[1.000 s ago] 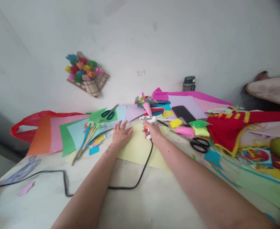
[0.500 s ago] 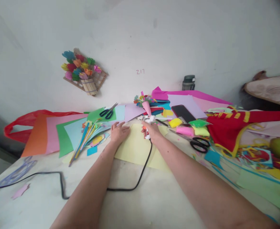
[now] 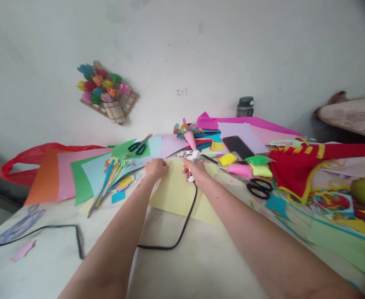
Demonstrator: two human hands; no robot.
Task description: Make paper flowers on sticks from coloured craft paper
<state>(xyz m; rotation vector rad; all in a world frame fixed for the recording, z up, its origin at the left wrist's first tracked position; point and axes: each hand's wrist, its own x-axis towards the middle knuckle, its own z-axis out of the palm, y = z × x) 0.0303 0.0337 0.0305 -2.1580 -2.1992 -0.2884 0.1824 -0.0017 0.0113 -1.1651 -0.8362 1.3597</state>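
Observation:
My right hand (image 3: 197, 174) is closed round a white glue gun (image 3: 193, 156), its nozzle pointing left over the far edge of a pale yellow paper sheet (image 3: 176, 196). The gun's black cord (image 3: 182, 230) trails back across the table towards me and off to the left. My left hand (image 3: 156, 168) rests at the far left edge of the same sheet, fingers curled onto the paper's edge. Just beyond the gun lies a pink paper cone of small coloured flowers (image 3: 189, 135).
Coloured paper sheets (image 3: 76, 174) and paper strips fan out at left, with black scissors (image 3: 139, 145) on them. At right are a phone (image 3: 238, 145), bright foam pieces (image 3: 241, 169), other scissors (image 3: 259, 187) and red fabric (image 3: 294, 166). A bottle (image 3: 245, 107) stands by the wall.
My left hand, flat and spread on the yellow sheet a second ago, has slid to its far edge and curled its fingers. The right hand with the glue gun has barely moved.

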